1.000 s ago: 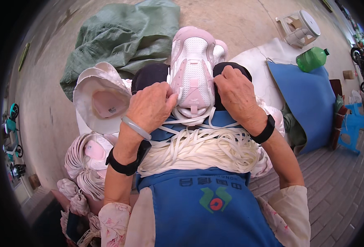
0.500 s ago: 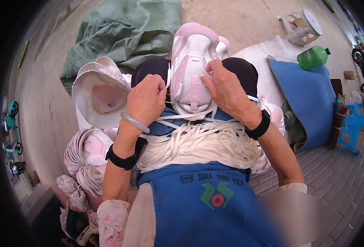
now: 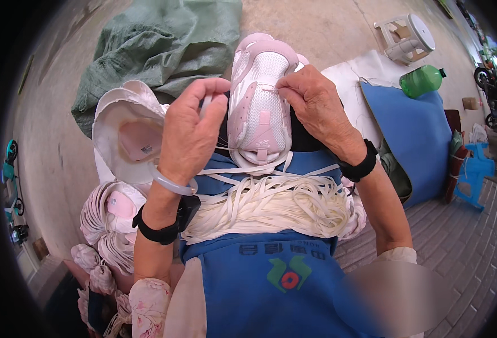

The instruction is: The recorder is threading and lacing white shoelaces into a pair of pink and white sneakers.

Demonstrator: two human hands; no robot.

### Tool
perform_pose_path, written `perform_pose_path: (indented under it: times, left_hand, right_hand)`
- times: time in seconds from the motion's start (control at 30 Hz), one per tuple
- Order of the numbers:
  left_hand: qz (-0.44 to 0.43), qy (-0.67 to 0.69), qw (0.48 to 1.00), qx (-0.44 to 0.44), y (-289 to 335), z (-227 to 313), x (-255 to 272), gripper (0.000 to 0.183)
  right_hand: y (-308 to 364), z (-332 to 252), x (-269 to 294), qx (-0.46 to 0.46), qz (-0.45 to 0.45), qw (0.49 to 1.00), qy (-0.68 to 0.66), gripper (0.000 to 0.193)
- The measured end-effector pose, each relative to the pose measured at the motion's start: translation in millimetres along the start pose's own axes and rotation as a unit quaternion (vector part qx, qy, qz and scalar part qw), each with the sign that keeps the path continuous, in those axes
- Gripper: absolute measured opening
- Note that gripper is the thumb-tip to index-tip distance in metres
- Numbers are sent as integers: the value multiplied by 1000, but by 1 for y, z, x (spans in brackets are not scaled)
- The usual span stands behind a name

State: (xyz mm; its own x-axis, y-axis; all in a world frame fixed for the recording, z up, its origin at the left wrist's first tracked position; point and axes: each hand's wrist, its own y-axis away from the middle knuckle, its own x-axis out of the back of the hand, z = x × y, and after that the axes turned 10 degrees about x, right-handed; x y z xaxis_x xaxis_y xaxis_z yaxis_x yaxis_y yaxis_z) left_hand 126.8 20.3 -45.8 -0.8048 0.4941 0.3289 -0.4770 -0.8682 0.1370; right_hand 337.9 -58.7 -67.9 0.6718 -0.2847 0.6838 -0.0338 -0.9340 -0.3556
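Note:
A pink and white mesh sneaker upper (image 3: 262, 121) stands between my knees, its far end partly overlapping another pink and white piece. Left of it, my left hand (image 3: 193, 127) is raised with thumb and forefinger curled apart; a strip of white shoelace (image 3: 205, 105) shows in its grasp. My right hand (image 3: 319, 107) pinches at the upper's right side, fingertips against the mesh; whatever is between them is too small to name. Across my lap lies a thick bundle of cream laces (image 3: 271, 205), some strands running up to the shoe.
Stacked pink and white shoe parts (image 3: 116, 217) lie to the left, under a white bag-like cover (image 3: 127, 132). A green sack (image 3: 158, 53) spreads ahead. To the right are a blue sheet (image 3: 409, 135), a green bottle (image 3: 423, 83), a white stool (image 3: 409, 38) and a blue stool (image 3: 473, 174).
My left hand has turned and opened its thumb from its forefinger, moving slightly left of the shoe. My right hand has shifted up and right, its fingertips drawn into a pinch.

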Motion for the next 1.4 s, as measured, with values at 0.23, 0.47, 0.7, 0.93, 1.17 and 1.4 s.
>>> perform_pose_path:
  times: [0.23,0.47,0.7,0.93,1.17,1.4]
  left_hand:
    - [-12,-202,968,-147,-25,-12,-31,18]
    - [-2,-275,933,-232,-40,-7,-42,15]
    - [12,-330,902,-277,-42,-10,-44,8]
    - [20,-300,910,-287,-44,-13,-46,11]
    - [30,-324,899,-293,-45,-15,-45,11]
    - [29,-323,898,-296,-43,-13,-46,11]
  right_hand:
    - [2,1,-1,-36,0,999,-13,10]
    - [1,2,-2,-30,-13,999,19,7]
    - [2,5,-3,-17,-4,1000,21,8]
    - [1,0,-5,-16,-21,997,72,9]
    - [0,3,-4,-2,-25,997,75,8]
    - [-6,3,4,12,-92,993,73,8]
